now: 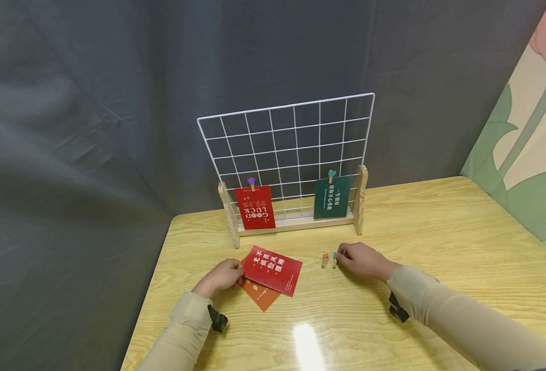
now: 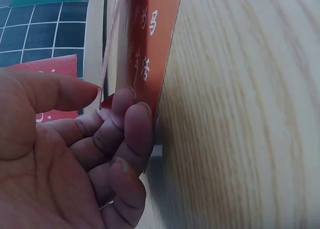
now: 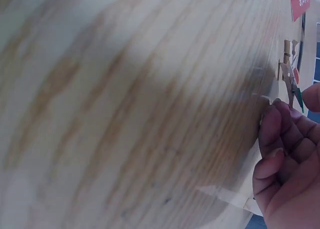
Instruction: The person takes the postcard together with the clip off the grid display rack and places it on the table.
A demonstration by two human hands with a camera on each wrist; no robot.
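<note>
The left hand (image 1: 220,275) comes from the lower left side, with the forearm pointing away from the body, and rests low beside the desk (image 1: 440,216). Its thumb and forefinger are pressed together on the edge of the red card (image 1: 275,270), which lies partly over an orange card (image 1: 264,299); the other fingers are bent and touch this lower card.

The right hand (image 1: 364,259) reaches in from the lower right corner, and its forearm lies diagonally. Its fingers are bent at the heart-topped teal clothespin (image 1: 334,261), which is on the desk just beside an orange clothespin (image 1: 325,260). The thumb is near the teal heart, but I cannot tell whether the fingers already clamp it.

The desk has yellowish wood grain and a bright reflection at its near side. Behind the cards stands a white wire grid (image 1: 295,140) in a wooden stand (image 1: 360,201). A dark grey curtain (image 1: 115,103) closes the back and left; at right is a tulip mural (image 1: 528,154).
</note>
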